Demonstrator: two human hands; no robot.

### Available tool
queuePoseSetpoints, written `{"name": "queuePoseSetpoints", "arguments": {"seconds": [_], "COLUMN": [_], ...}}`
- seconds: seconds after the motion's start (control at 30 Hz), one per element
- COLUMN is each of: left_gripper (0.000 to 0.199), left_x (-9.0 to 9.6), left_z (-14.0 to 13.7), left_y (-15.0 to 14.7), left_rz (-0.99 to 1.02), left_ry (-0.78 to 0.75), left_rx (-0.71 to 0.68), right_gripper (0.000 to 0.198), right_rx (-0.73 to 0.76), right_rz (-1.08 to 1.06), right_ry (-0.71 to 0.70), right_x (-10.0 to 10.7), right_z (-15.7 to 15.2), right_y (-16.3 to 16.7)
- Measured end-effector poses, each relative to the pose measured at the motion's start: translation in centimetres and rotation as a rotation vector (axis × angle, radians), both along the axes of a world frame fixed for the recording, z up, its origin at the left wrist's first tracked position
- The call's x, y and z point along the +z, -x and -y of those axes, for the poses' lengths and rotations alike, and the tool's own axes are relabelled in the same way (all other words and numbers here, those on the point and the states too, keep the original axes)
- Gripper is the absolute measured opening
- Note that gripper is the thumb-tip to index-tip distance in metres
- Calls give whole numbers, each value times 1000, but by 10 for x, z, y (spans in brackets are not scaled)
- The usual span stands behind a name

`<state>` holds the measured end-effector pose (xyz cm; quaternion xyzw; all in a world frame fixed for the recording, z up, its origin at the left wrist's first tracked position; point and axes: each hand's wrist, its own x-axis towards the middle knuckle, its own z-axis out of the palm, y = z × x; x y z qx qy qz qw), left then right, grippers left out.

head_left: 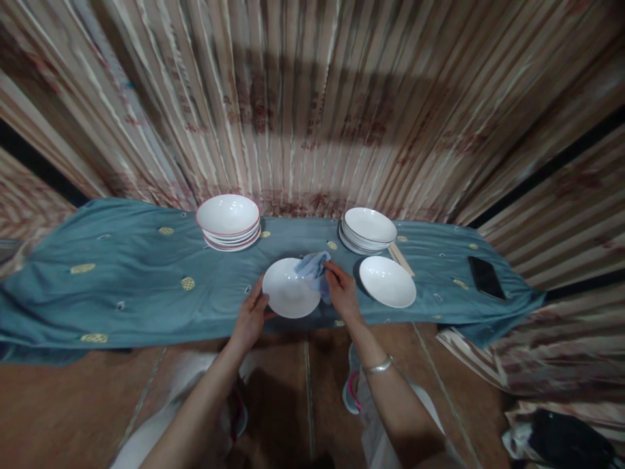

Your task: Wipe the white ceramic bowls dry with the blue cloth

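A pale blue cloth (312,266) hid part of a white dish (287,294) near the worktop's (146,293) front edge; the left forearm (205,391) was cropped.

Smooth, glossy dish (288,293); matt cloth rag (311,266); shiny metal bangle (379,367).

Cloth (311,266) over plate (288,296) edge, between left hand (250,316) and right hand (342,293)
On the bench (146,286): dish stack (228,221) beyond the left hand, second stack (368,229) beyond the right; rightward, single plate (387,281), then phone (486,277).
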<state>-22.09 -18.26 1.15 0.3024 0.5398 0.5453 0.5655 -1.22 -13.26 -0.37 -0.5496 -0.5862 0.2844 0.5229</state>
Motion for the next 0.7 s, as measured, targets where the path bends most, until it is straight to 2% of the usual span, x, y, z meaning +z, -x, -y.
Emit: {"name": "queuePoseSetpoints", "arguments": {"seconds": [0.17, 0.4, 0.5, 0.6, 0.7], "left_gripper": [53, 69, 65, 61, 54], "left_x": [-3, -14, -13, -11, -13], "left_z": [-3, -6, -3, 4, 10], "left_y": [2, 6, 8, 8, 6], "left_rz": [16, -35, -264, -624, -914], "left_ry": [25, 10, -129, -357, -603], "left_rx": [49, 86, 73, 23, -94], "right_gripper": [32, 33, 34, 34, 34], "right_rx": [-10, -29, -28, -34, -45], "right_rz": [-8, -77, -91, -83, -102], "right_ry": [-1, 18, 30, 32, 22], "right_x": [6, 12, 13, 12, 11], "right_z": [1, 2, 2, 2, 1], "right_y": [-2, -4, -5, -5, -4]}}
